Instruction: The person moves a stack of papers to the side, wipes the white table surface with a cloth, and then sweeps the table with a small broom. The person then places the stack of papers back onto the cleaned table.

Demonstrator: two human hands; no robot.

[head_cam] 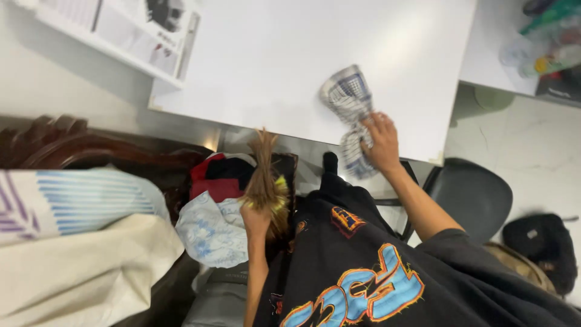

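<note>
fingers of my right hand (pixel 380 142) clutch a checked cloth (pixel 348 103) pressed on the white table (pixel 272 60) near its right edge. my left hand (pixel 257 219) grips a small broom (pixel 265 181), bristles up, over clothes (pixel 218 206).

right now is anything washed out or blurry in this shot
Head view: the white table is overexposed, its surface nearly featureless; the bottles at top right are soft and hazy; the checked cloth under the right hand looks slightly smeared; a glare spot shines on the floor below the table edge; the left hand with the small broom is fairly sharp.
</note>
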